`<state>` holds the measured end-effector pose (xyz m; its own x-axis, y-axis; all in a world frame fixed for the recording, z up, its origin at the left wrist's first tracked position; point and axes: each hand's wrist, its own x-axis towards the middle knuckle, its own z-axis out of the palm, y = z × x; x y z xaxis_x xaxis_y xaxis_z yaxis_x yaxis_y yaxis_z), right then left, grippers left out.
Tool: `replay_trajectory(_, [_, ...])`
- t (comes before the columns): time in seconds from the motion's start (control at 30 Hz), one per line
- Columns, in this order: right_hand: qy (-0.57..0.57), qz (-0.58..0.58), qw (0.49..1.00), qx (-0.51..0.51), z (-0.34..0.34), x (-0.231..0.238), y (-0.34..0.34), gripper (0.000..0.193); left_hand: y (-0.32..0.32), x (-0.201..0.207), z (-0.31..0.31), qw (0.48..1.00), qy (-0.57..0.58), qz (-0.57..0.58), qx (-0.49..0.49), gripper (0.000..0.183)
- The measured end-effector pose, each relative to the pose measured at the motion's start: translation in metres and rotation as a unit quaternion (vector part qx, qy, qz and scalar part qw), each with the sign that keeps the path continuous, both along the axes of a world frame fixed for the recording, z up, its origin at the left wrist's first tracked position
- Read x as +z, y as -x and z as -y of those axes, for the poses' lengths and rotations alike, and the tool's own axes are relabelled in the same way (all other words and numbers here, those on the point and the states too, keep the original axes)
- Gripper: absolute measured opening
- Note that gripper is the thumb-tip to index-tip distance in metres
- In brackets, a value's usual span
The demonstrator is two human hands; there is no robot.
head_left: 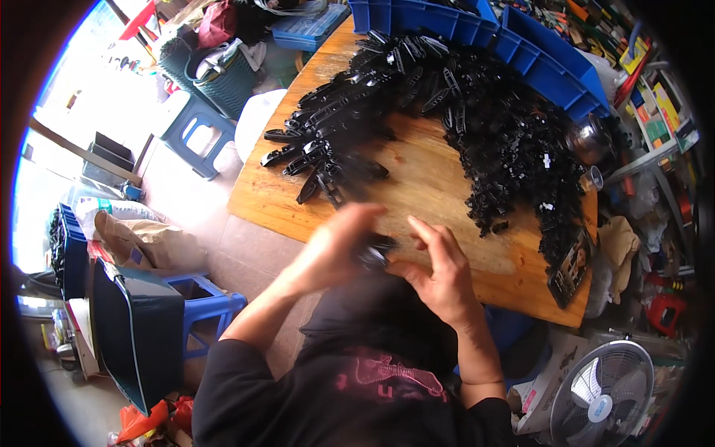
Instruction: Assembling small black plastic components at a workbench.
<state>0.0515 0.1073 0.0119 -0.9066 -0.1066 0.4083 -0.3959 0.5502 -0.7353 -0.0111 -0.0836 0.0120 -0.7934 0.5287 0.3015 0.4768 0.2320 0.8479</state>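
The black part (375, 255) risked dropping if held loosely, the left hand (335, 244) too blurred to tell its grip, the right hand (441, 270) half-open, seemingly empty.

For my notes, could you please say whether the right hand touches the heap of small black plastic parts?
Apart: the head view shows bare wooden tabletop between right hand and heap.

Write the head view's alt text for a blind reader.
A person's left hand and right hand flank a blurred dark part at the edge of a wooden table. Black plastic pieces cover much of it, before blue crates; an electric fan stands lower right.
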Motion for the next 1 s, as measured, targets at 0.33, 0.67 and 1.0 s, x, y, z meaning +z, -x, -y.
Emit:
replay_trajectory(0.33, [-0.363,-0.171,0.912,0.083,0.070,-0.041,0.086,0.054,0.121,-0.042,0.054,0.936,-0.061,0.002,0.346,0.071])
replay_trajectory(0.67, [-0.369,-0.226,0.901,-0.014,0.023,-0.033,0.101,0.034,0.202,-0.061,0.004,0.925,0.005,-0.142,0.351,0.039])
replay_trajectory(1.0, [-0.087,-0.087,0.992,0.020,-0.020,0.007,0.005,0.027,0.060,0.035,-0.025,0.935,0.045,0.324,-0.141,0.026])
